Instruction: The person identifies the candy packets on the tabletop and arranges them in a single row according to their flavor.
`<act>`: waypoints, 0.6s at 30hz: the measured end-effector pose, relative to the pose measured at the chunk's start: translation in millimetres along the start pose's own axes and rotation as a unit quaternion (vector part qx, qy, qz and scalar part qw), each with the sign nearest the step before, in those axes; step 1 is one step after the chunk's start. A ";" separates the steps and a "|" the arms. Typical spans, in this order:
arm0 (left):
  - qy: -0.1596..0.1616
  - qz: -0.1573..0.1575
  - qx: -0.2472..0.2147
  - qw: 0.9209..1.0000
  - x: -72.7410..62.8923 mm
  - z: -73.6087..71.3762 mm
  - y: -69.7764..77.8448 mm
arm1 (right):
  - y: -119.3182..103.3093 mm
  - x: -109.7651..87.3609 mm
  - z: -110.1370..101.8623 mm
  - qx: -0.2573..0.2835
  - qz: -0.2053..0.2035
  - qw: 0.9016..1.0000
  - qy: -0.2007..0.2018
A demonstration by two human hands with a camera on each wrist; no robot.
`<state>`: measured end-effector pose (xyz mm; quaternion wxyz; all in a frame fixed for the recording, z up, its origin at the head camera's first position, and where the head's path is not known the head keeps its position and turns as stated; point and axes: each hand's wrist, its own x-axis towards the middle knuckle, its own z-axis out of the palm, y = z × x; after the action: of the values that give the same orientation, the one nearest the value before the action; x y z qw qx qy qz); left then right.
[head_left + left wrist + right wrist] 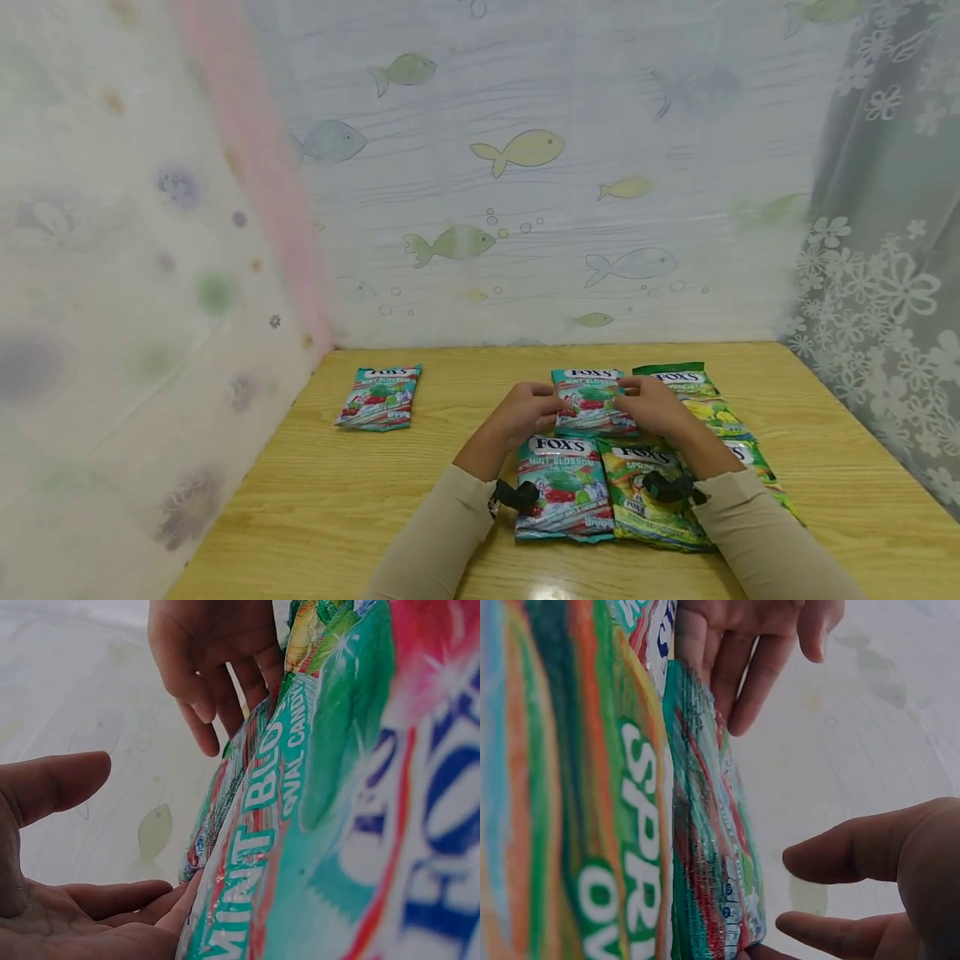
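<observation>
A teal Fox's Mint Blossom candy bag [591, 406] lies between both hands, behind another Mint Blossom bag [562, 483]. My left hand [527, 412] is at its left edge, and my right hand [658, 407] is at its right edge. In the left wrist view, the left thumb [64, 784] stands away from the bag while the lower fingers reach its side. Seen from the right wrist, the right fingers [832, 934] are extended, with a lower fingertip at the bag's edge. Neither hand curls round the bag.
Beside the front Mint Blossom bag lies a green-yellow Fox's bag [637, 500]. A similar bag [708, 408] lies behind the right hand; another [768, 479] is partly hidden by the right arm. One more Mint Blossom bag [381, 400] lies at the wooden table's [337, 500] far left.
</observation>
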<state>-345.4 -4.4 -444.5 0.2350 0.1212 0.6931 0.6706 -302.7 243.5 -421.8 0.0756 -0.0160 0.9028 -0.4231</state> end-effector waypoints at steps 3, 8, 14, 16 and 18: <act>0.007 0.000 0.005 1.000 -1.1 -1.5 -0.6 | -0.2 0.3 1.9 0.004 -0.013 1.000 0.008; 0.021 0.011 0.004 1.000 -2.4 -2.5 3.2 | -1.4 -0.3 3.5 0.012 -0.027 0.999 0.021; 0.033 0.017 0.002 0.999 -2.6 -3.6 5.7 | -2.0 2.9 7.1 0.010 -0.035 0.999 0.040; 0.034 0.021 -0.001 0.999 -1.9 -3.6 5.3 | -2.7 3.1 7.2 0.015 -0.036 0.998 0.044; 0.042 0.025 0.003 0.999 -2.9 -4.2 4.3 | -3.2 3.1 9.0 0.022 -0.035 0.998 0.047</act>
<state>-345.6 -9.1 -439.9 0.1887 0.1109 0.7010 0.6788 -304.5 234.3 -425.3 0.0187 -0.0263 0.8948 -0.4452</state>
